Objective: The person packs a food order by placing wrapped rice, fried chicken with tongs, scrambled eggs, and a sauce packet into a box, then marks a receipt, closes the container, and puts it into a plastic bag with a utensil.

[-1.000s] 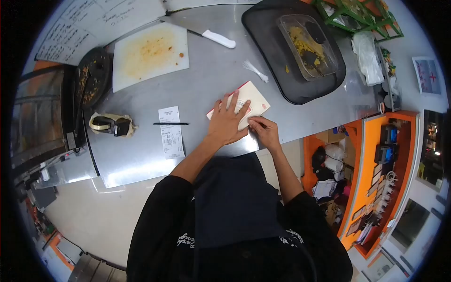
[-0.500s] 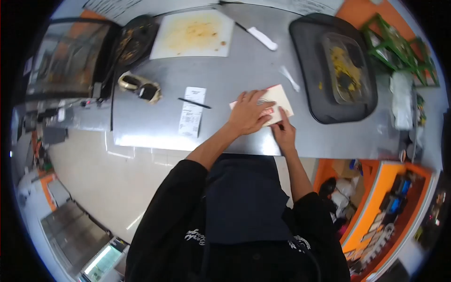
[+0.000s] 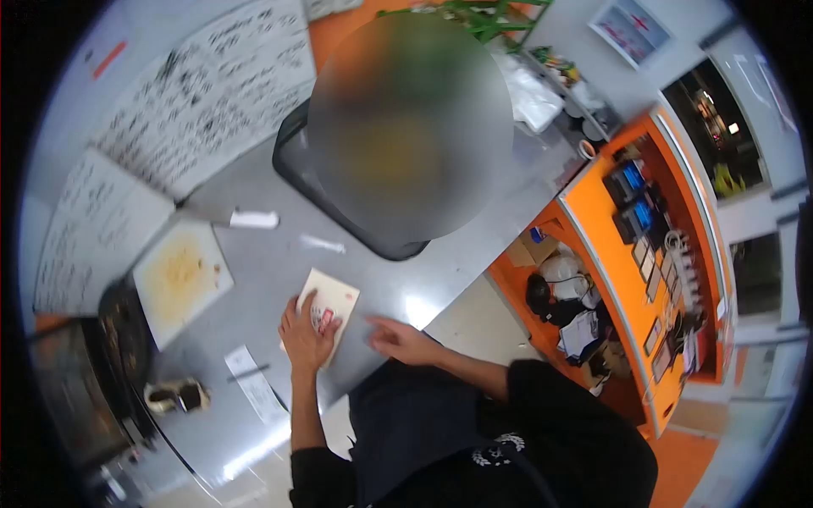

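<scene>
A flat cream paper packet (image 3: pixel 339 293) with red print lies on the steel counter (image 3: pixel 381 292). My left hand (image 3: pixel 306 337) rests on it with spread fingers, covering its lower left part. Apart from the packet, to its right, is my right hand (image 3: pixel 405 341); nothing shows in it and its fingers are partly stretched out. Left of my left hand lie a printed receipt (image 3: pixel 258 393) and, across it, a black pen (image 3: pixel 247 372). Beyond the packet is a small whitish object (image 3: pixel 323 244), too blurred to name.
Farther back lie a white-handled knife (image 3: pixel 254 219) and a stained cutting board (image 3: pixel 182 279). A black tray (image 3: pixel 292 157) sits at the rear, largely hidden by a round blur. Orange shelving (image 3: pixel 605 279) stands to the right. A dark pan (image 3: pixel 123 339) is far left.
My right hand has come off the packet and moved right, while my left hand stays on it. The view has swung to the right, showing more of the orange shelving.
</scene>
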Demonstrator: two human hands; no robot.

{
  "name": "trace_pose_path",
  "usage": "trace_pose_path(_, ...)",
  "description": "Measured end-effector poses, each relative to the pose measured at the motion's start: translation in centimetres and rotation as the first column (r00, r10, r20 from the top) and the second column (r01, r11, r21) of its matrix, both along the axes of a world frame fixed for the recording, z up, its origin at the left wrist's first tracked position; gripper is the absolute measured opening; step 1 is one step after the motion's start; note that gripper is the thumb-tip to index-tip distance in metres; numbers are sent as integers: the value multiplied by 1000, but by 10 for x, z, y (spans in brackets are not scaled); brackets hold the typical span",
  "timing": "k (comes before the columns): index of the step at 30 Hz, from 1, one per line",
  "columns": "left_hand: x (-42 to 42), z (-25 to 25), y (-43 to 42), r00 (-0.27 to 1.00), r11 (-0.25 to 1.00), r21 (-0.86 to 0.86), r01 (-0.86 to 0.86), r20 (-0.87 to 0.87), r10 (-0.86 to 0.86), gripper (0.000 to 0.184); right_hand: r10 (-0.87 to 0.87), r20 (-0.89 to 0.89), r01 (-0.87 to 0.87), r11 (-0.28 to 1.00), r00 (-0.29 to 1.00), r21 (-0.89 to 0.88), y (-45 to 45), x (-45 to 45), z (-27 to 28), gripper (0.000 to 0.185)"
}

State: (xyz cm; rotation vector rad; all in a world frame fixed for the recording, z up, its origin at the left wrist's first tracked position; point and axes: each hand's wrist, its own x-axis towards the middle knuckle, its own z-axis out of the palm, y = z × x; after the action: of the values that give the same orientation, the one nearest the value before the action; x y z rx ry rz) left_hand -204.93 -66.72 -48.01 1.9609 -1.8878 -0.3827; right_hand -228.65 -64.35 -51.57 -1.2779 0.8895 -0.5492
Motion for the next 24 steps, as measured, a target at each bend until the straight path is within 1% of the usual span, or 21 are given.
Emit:
trace_pose_path(1, -1, 3, 1, 1000, 1000, 13, 5, 9, -5, 67, 45, 90, -66, 968, 995, 242, 7, -21, 13, 54)
trace_pose_path(2, -2, 5, 0, 1000, 1000, 24, 0, 19, 0, 63, -34, 162, -39, 903, 986, 429, 21, -40, 23, 54)
trace_pose_path(3, -1, 6, -3, 1000, 1000, 16, -6, 15, 6, 58, -9, 107, -42, 887, 994, 460, 34, -65, 26, 53)
trace_pose_path(4, -3, 5, -3, 1000, 1000, 17, -16, 3, 16, 54, 26, -109, 6, 959, 994, 285, 57, -91, 1, 49)
trace_pose_path(5, -4, 3, 0, 1000, 999, 28, -26, -9, 26, 49, 26, -265, 65, 942, 964, 330, 55, -115, -3, 48)
trace_pose_path(6, -3, -1, 3, 995, 999, 19, -43, -93, 44, 46, 33, -411, 131, 922, 911, 366, 54, -139, -7, 50)
trace_pose_path(8, 3, -11, -3, 965, 997, -9, -76, -253, 71, 40, -95, -357, 266, 842, 929, 469, 46, -196, -50, 45)
trace_pose_path(9, 4, -16, -2, 962, 994, -35, -103, -258, 90, 38, -144, -360, 284, 882, 922, 375, 31, -216, -47, 46)
trace_pose_path(10, 4, -22, -1, 958, 989, -59, -133, -263, 113, 37, -190, -357, 299, 912, 914, 279, 8, -231, -32, 47)
trace_pose_path(12, -8, -13, -4, 931, 957, -153, -245, -312, 189, 36, -274, -449, 380, 910, 850, 164, -64, -261, 20, 34)
trace_pose_path(13, -27, 4, -11, 826, 919, -91, -383, -480, 297, 37, -328, -365, 380, 922, 872, 80, -106, -287, 33, 45)
trace_pose_path(14, -46, 12, -18, 754, 879, -56, -473, -542, 371, 37, -273, -449, 226, 961, 851, -157, -149, -328, 12, 54)
trace_pose_path(15, -64, 21, -26, 669, 829, -21, -559, -603, 435, 37, -475, -446, 365, 877, 759, -312, -195, -354, 23, 50)
trace_pose_path(16, -76, 22, -28, 659, 788, -43, -614, -578, 481, 37, -642, -164, 597, 761, 749, -253, -254, -390, -4, 42)
trace_pose_path(17, -92, 16, -35, 638, 740, -70, -669, -565, 524, 37, -610, -417, 327, 752, 674, -572, -316, -419, 35, 35)
trace_pose_path(18, -94, 1, -36, 867, 805, -325, -496, -241, 437, 36, -736, -262, 346, 562, 624, -751, -381, -460, 12, 31)
trace_pose_path(19, -122, 2, -47, 842, 783, -316, -536, -277, 464, 39, -810, -273, 376, 503, 519, -778, -438, -483, 26, 26)
trace_pose_path(20, -152, 6, -59, 818, 761, -311, -569, -310, 485, 42, -840, -145, 422, 403, 523, -812, -494, -504, 31, 24)
trace_pose_path(22, -211, 9, -85, 783, 775, -255, -578, -441, 439, 41, -842, -138, 442, 404, 521, -801, -582, -530, 36, 21)
trace_pose_path(23, -229, -3, -92, 839, 806, -300, -510, -379, 391, 38, -827, -264, 365, 474, 496, -801, -623, -544, 25, 22)
trace_pose_path(24, -285, 40, -130, 849, 741, -421, -523, -333, 410, 31, -801, -385, 289, 544, 458, -788, -656, -554, 0, 23)
